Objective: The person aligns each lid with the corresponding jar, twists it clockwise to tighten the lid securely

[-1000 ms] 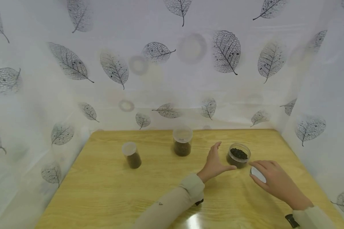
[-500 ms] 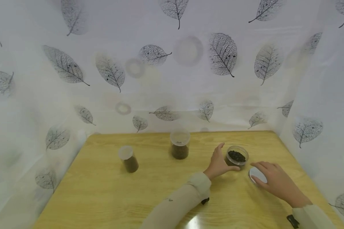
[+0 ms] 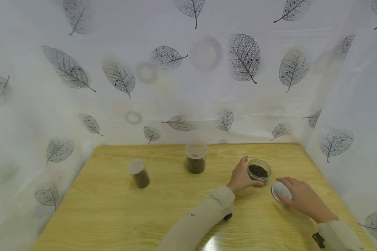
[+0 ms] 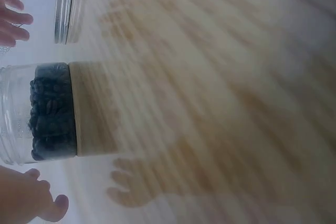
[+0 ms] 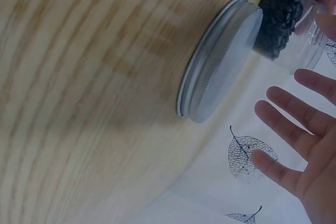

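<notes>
A clear open jar [image 3: 259, 170] of dark, bean-like pieces stands upright on the wooden table, right of the middle. My left hand [image 3: 241, 177] is at its left side, with fingers and thumb spread around it. In the left wrist view the left hand [image 4: 23, 195] is close beside the jar [image 4: 52, 113], with no firm grip to be seen. To the right lies a silver screw lid [image 5: 220, 59] with ridged sides, flat on the table. My right hand [image 3: 304, 198] hovers over the lid [image 3: 280, 193]. Its fingers [image 5: 289, 120] are spread, apart from the lid in the right wrist view.
A taller lidded jar [image 3: 196, 158] with brown contents stands at the back middle. Farther left is a narrower jar [image 3: 139, 174] with a pale lid and dark contents. A leaf-patterned curtain [image 3: 163, 90] hangs behind the table [image 3: 113, 216] and along its sides.
My left hand has moved right to the open jar. The right hand has loosened from the lid, which now lies flat on the table.
</notes>
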Available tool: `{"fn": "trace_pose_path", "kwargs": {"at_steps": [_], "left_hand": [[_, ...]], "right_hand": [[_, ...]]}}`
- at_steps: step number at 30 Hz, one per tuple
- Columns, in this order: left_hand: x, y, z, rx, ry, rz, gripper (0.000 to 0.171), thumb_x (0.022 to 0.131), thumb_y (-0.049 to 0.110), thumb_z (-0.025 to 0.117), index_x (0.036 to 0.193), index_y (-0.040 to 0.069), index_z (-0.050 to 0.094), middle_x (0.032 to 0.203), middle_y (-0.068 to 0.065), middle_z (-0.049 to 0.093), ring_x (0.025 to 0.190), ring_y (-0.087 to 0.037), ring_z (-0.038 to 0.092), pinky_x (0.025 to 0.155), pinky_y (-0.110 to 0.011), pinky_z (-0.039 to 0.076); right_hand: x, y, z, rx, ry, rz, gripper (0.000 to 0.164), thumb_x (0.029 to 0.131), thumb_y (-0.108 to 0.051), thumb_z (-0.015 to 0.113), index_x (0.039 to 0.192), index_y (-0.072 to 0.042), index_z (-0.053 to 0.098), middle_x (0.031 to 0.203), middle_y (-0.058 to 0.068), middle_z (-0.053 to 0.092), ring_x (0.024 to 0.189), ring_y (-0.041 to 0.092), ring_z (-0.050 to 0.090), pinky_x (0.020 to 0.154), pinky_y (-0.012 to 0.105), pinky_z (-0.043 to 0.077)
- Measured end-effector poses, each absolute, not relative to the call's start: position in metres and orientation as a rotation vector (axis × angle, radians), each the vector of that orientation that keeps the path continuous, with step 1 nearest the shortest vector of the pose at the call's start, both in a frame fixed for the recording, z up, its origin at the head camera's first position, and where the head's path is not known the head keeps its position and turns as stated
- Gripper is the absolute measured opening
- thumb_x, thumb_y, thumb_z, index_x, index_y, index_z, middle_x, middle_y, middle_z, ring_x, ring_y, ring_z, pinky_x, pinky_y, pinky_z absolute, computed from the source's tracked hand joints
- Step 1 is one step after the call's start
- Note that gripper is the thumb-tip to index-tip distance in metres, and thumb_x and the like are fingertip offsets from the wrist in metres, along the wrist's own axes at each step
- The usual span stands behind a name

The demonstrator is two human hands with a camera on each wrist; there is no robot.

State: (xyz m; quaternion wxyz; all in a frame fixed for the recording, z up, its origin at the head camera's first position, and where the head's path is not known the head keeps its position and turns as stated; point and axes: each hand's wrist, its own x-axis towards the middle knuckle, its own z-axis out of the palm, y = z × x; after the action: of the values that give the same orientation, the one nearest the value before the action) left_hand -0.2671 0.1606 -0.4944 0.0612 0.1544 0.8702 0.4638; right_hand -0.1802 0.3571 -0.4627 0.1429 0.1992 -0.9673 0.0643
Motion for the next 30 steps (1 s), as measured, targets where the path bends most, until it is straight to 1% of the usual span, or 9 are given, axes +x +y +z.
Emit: {"fn": "trace_pose_path", "kwargs": {"at_steps": [6, 10, 15, 20, 25, 30], "left_hand": [[-0.272, 0.169, -0.501, 0.480, 2.630, 1.403, 0.109, 0.061, 0.035, 0.087, 0.146, 0.020, 0.021, 0.142, 0.000, 0.045, 0.129, -0.017, 0.045, 0.109, -0.041, 0.034], [-0.273, 0.171, -0.503, 0.454, 2.614, 1.402, 0.109, 0.061, 0.033, 0.088, 0.146, 0.020, 0.021, 0.142, 0.001, 0.046, 0.127, -0.019, 0.047, 0.108, -0.042, 0.036], [-0.273, 0.172, -0.506, 0.428, 2.645, 1.338, 0.110, 0.060, 0.030, 0.088, 0.146, 0.020, 0.020, 0.142, 0.002, 0.047, 0.126, -0.021, 0.048, 0.106, -0.041, 0.036], [-0.272, 0.174, -0.507, 0.389, 2.680, 1.285, 0.108, 0.061, 0.035, 0.087, 0.146, 0.021, 0.021, 0.141, 0.001, 0.048, 0.125, -0.022, 0.048, 0.106, -0.041, 0.034], [-0.272, 0.175, -0.505, 0.368, 2.701, 1.251, 0.106, 0.061, 0.039, 0.086, 0.145, 0.021, 0.023, 0.140, 0.003, 0.049, 0.125, -0.021, 0.049, 0.107, -0.040, 0.034], [-0.274, 0.173, -0.506, 0.374, 2.689, 1.240, 0.105, 0.061, 0.038, 0.086, 0.144, 0.021, 0.025, 0.140, 0.004, 0.048, 0.124, -0.021, 0.049, 0.107, -0.039, 0.034]], "right_hand": [[-0.185, 0.360, -0.470, 0.558, -2.828, 0.228, 0.057, 0.073, -0.032, 0.077, 0.118, -0.001, 0.059, 0.112, 0.022, 0.063, 0.093, 0.040, 0.062, 0.078, 0.059, 0.047], [-0.185, 0.360, -0.472, 0.523, -2.886, 0.254, 0.058, 0.074, -0.034, 0.076, 0.119, -0.002, 0.058, 0.114, 0.024, 0.062, 0.089, 0.041, 0.063, 0.079, 0.058, 0.049], [-0.184, 0.360, -0.477, 0.499, -2.924, 0.236, 0.060, 0.072, -0.038, 0.076, 0.118, -0.003, 0.059, 0.113, 0.024, 0.062, 0.088, 0.041, 0.063, 0.079, 0.059, 0.048], [-0.184, 0.361, -0.480, 0.485, -2.958, 0.199, 0.063, 0.070, -0.039, 0.078, 0.118, -0.004, 0.059, 0.113, 0.025, 0.061, 0.090, 0.043, 0.062, 0.079, 0.061, 0.046], [-0.185, 0.361, -0.480, 0.468, -2.993, 0.168, 0.063, 0.069, -0.038, 0.078, 0.119, -0.004, 0.059, 0.114, 0.024, 0.061, 0.094, 0.043, 0.061, 0.080, 0.063, 0.045], [-0.185, 0.362, -0.479, 0.455, -3.013, 0.155, 0.065, 0.069, -0.041, 0.078, 0.120, -0.004, 0.059, 0.114, 0.023, 0.062, 0.096, 0.042, 0.061, 0.080, 0.064, 0.044]]}}
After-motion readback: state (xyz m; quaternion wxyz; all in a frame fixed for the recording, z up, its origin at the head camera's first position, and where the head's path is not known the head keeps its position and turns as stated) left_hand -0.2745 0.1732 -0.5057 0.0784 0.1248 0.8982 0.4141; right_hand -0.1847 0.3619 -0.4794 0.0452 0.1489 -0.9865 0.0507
